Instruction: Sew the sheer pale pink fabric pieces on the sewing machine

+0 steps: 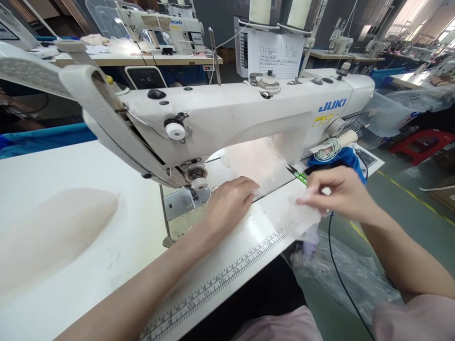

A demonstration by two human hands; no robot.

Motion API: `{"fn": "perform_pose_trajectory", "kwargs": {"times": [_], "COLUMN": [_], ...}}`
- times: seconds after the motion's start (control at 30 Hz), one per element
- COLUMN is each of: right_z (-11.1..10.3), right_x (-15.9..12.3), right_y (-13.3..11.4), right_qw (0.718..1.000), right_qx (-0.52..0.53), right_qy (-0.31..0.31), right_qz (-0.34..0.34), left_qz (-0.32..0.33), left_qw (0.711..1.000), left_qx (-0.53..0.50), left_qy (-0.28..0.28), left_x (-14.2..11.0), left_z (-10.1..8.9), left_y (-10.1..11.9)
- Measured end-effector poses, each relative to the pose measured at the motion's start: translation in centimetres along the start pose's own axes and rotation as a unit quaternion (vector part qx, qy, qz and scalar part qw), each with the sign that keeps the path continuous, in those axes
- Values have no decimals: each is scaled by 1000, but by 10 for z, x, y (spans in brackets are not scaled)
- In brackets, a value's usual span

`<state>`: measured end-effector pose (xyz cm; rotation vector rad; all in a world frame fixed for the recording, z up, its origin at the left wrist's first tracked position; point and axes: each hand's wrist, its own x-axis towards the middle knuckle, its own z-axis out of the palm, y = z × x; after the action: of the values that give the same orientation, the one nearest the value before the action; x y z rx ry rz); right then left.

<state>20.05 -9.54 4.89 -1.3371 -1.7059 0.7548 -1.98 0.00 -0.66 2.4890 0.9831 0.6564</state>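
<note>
A white JUKI sewing machine (249,113) stands on a white table (88,180). My left hand (229,203) lies just right of the presser foot (199,184), fingers curled on a thin, pale sheer fabric piece (280,208). My right hand (341,194) pinches the same fabric at its right end, near the table's edge. The fabric stretches between both hands over the machine bed. Green-handled thread snips (298,175) lie just behind it.
A pale fabric pile (53,227) lies on the table's left. A ruler strip (220,279) runs along the front edge. Clear plastic bags (348,270) and a black cable (341,279) hang at right. Blue cloth (341,158) sits under the machine arm. More machines stand behind.
</note>
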Motion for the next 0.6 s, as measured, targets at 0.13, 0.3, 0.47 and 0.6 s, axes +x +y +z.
{"fn": "perform_pose_trajectory", "kwargs": {"times": [0.13, 0.3, 0.47, 0.6], "right_z": [49, 110, 135, 135], "right_x": [-5, 7, 27, 42], "right_y": [-10, -15, -24, -21], "right_qw": [986, 948, 915, 876], "right_qx": [104, 264, 332, 358], "right_qy": [-101, -109, -174, -269], "right_qz": [82, 139, 148, 179], "left_qz": [22, -51, -239, -313], "left_qw": [996, 981, 928, 823], "left_qx": [-44, -168, -284, -469], "left_qy": [71, 78, 19, -67], "left_x": [-39, -100, -117, -118], "left_z": [-17, -34, -48, -69], "left_y": [11, 31, 30, 4]}}
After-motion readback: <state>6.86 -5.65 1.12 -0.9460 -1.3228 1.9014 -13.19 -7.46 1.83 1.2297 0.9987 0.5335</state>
